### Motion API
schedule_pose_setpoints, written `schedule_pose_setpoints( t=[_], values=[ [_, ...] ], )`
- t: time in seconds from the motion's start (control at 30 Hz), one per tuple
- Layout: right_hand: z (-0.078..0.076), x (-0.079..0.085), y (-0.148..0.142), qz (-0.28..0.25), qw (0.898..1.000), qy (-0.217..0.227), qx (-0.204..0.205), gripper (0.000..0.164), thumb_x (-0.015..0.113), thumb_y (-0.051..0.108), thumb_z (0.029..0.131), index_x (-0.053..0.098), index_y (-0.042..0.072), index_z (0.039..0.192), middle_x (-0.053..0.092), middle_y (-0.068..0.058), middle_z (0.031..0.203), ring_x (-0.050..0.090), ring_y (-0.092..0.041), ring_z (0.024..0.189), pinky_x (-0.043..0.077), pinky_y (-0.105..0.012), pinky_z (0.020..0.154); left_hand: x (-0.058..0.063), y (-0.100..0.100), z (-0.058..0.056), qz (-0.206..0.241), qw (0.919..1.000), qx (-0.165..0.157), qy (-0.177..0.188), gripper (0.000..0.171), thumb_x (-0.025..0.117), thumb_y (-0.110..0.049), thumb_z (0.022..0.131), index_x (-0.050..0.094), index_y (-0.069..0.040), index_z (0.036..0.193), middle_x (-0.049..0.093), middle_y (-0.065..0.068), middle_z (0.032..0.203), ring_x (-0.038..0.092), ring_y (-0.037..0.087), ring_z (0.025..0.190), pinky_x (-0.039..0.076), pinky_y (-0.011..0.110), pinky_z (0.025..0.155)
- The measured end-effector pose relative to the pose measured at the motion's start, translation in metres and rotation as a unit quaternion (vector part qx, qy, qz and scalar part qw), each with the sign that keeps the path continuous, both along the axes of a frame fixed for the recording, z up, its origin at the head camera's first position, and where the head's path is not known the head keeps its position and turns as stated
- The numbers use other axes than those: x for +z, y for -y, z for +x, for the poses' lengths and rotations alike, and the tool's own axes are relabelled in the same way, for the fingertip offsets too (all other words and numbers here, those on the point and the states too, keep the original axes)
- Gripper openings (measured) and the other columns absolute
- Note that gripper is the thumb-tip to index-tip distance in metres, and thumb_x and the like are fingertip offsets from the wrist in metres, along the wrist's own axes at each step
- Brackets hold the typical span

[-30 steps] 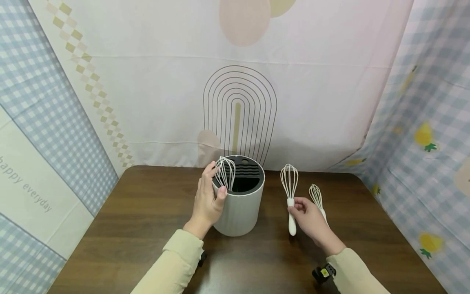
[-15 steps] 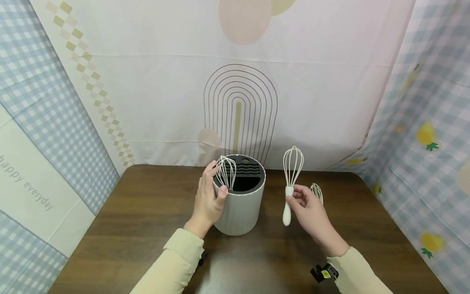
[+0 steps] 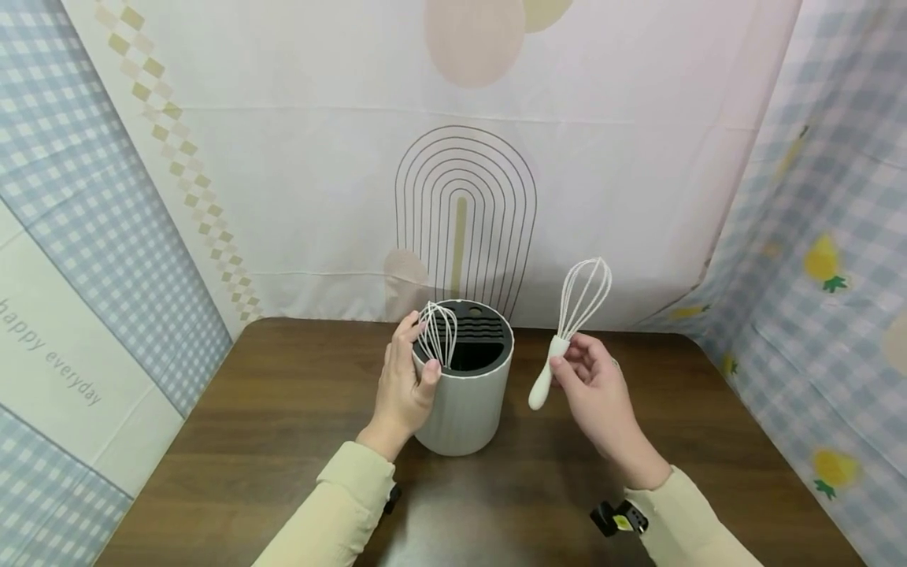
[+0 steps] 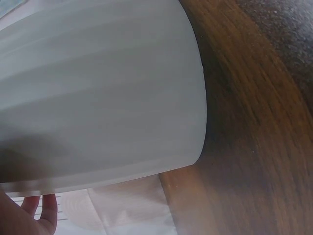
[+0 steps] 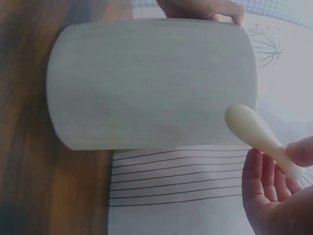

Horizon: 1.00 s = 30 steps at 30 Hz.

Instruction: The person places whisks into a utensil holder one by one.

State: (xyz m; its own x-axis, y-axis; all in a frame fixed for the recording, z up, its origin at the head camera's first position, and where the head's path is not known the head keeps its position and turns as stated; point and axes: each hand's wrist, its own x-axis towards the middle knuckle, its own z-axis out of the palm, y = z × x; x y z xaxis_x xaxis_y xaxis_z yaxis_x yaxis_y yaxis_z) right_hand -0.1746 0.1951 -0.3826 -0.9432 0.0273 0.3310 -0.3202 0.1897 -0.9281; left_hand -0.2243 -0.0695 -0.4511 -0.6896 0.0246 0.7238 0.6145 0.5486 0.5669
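A ribbed light-grey utensil holder (image 3: pixel 464 417) with a black slotted top (image 3: pixel 478 324) stands upright on the table. My left hand (image 3: pixel 404 390) grips its left side near the rim, thumb in front and fingers round the back. One whisk (image 3: pixel 439 335) stands in the holder, wires up, beside that hand. My right hand (image 3: pixel 595 386) pinches another white whisk (image 3: pixel 557 346) at the top of its handle, above the table and right of the holder. This whisk leans, wires up and to the right, its handle end (image 5: pixel 244 125) pointing toward the holder. A further whisk is almost wholly hidden behind my right hand.
The brown wooden table (image 3: pixel 283 441) reaches back to a printed white cloth (image 3: pixel 319 197). Blue checked cloths hang on both sides, the right one (image 3: pixel 765 315) with pineapple prints.
My right hand has lifted its whisk off the table, tilting the wires right and bringing the handle end left, closer to the holder. My left hand has stayed on the holder.
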Motion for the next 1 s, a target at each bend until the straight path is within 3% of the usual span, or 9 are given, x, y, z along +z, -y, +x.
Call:
schedule_pose_setpoints(
  t=[0.27,0.5,0.83,1.0],
  values=[
    [0.001,0.011,0.007,-0.044,0.998,-0.055,-0.006,0.034,0.056,0.008,0.097,0.043,-0.005,0.126,0.055,-0.021,0.108,0.061,-0.019,0.087,0.053,-0.03,0.076,-0.003,0.0,0.001,0.0,1.0,-0.002,-0.003,0.072,0.028,-0.065,0.093,0.039,-0.011,0.139,0.035,0.008,0.151,0.046,0.033,0.12,0.041,0.056,0.087],
    [0.001,0.018,0.014,-0.072,0.995,-0.063,0.0,0.039,0.056,0.008,0.097,0.039,-0.007,0.129,0.056,-0.021,0.109,0.061,-0.021,0.087,0.052,-0.028,0.075,-0.003,0.0,0.0,0.0,1.0,-0.002,-0.009,0.071,0.028,-0.064,0.093,0.039,-0.01,0.139,0.034,0.006,0.152,0.045,0.033,0.12,0.041,0.055,0.088],
    [0.0,0.018,0.019,-0.127,0.987,-0.091,0.025,0.04,0.058,0.007,0.096,0.037,-0.005,0.128,0.055,-0.026,0.11,0.064,-0.025,0.091,0.053,-0.036,0.078,-0.002,0.0,0.0,-0.003,1.0,-0.001,-0.009,0.07,0.027,-0.064,0.093,0.038,-0.011,0.139,0.033,0.007,0.152,0.046,0.032,0.12,0.041,0.055,0.087],
    [-0.002,0.021,0.025,-0.155,0.982,-0.102,0.019,0.042,0.058,0.006,0.095,0.035,-0.006,0.127,0.056,-0.023,0.109,0.064,-0.024,0.092,0.053,-0.04,0.079,-0.001,0.0,0.0,-0.003,0.9999,0.0,-0.011,0.07,0.027,-0.063,0.094,0.038,-0.011,0.139,0.033,0.005,0.153,0.046,0.033,0.119,0.041,0.055,0.088]
  ],
)
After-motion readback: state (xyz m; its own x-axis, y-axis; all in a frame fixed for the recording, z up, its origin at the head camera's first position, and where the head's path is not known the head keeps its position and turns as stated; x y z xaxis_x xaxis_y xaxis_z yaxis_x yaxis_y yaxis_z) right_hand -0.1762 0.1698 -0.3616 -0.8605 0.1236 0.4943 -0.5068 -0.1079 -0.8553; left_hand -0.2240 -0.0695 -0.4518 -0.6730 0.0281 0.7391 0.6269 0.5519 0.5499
